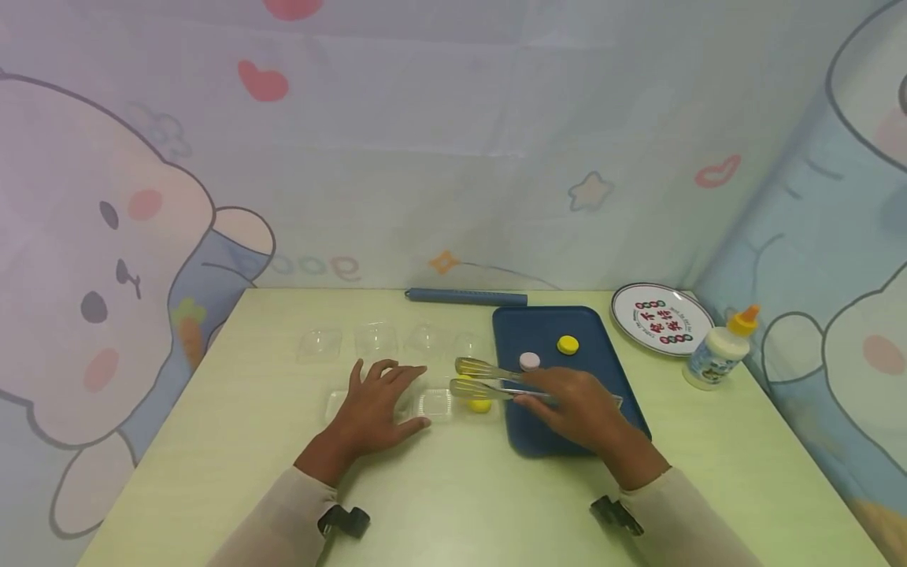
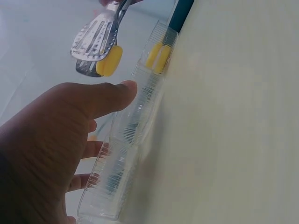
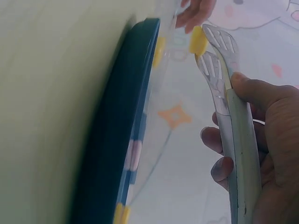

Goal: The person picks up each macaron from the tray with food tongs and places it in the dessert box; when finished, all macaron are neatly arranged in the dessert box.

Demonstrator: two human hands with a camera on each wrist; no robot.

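My right hand (image 1: 577, 402) grips metal tongs (image 3: 240, 154) by their handles, fingers on one side and thumb on the other. Between their slotted heads sits a yellow macaron-like round (image 2: 110, 60), raised above the clear plastic box (image 2: 126, 126). At the box's far end stand two yellow rounds (image 2: 161, 56) side by side. My left hand (image 1: 375, 405) spreads over the box's left part, its thumb by the near rim. Several of its fingertips show at the far rim, partly seen through the plastic. That hand hides much of the box in the head view.
A blue tray (image 1: 524, 433) on the right bears a pale pink round (image 1: 529, 361) and a yellow one (image 1: 568, 345). The box's clear lid (image 1: 375, 339) lies behind it. Farther back are a blue stick (image 1: 468, 297), a printed plate (image 1: 648, 339) and an orange-tipped bottle (image 1: 719, 354).
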